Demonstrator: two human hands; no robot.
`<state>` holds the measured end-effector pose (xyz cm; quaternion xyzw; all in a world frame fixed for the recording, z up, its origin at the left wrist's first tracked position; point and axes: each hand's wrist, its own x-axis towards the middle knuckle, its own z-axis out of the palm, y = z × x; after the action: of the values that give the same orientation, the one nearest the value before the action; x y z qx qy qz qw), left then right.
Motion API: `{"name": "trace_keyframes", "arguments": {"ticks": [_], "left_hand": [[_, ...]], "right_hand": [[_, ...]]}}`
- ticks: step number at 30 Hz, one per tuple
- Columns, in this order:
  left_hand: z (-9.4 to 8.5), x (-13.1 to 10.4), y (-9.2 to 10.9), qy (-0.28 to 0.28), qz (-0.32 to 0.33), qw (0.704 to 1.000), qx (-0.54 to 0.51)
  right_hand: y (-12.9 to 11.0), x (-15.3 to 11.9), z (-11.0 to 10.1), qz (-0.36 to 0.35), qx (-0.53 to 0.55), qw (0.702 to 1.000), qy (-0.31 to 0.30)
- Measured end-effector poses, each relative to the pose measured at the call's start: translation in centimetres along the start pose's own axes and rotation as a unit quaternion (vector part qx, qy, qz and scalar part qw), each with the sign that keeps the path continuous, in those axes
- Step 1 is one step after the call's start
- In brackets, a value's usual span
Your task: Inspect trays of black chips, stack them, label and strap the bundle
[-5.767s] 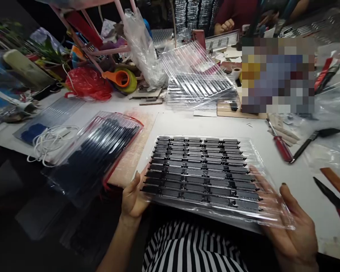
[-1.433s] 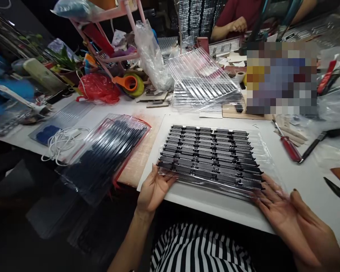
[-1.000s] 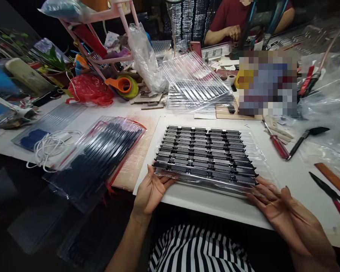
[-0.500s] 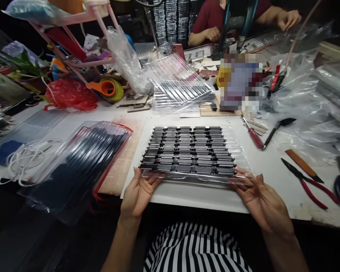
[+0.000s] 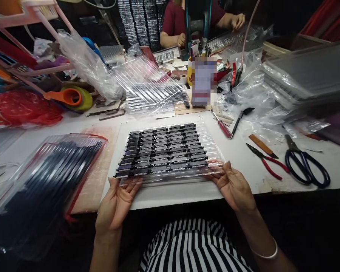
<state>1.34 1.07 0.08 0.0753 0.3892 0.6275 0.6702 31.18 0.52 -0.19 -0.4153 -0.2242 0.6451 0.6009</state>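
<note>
White tabletop; clear tray, long axis crosswise

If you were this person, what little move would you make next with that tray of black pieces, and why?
I would probably lower the near edge of the clear tray onto the white surface just beneath: the left hand and right hand support its near corners from below, and the black pieces lie in rows that tilting might disturb.
</note>
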Motion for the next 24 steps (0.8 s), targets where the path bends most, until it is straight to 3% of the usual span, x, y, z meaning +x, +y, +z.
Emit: {"name": "trace_keyframes", "arguments": {"ticks": [8,24], "left_hand": [[-0.03,0.33,0.01,0.031,0.004,0.999,-0.02],[0.55,0.19,-0.22,0.075,0.005,0.997,-0.009]], "right_hand": [[-0.78,0.15,0.45,-0.018,-0.086,0.996,0.014],[-0.44,-0.34,0.48,-0.053,-0.123,0.99,0.053]]}}
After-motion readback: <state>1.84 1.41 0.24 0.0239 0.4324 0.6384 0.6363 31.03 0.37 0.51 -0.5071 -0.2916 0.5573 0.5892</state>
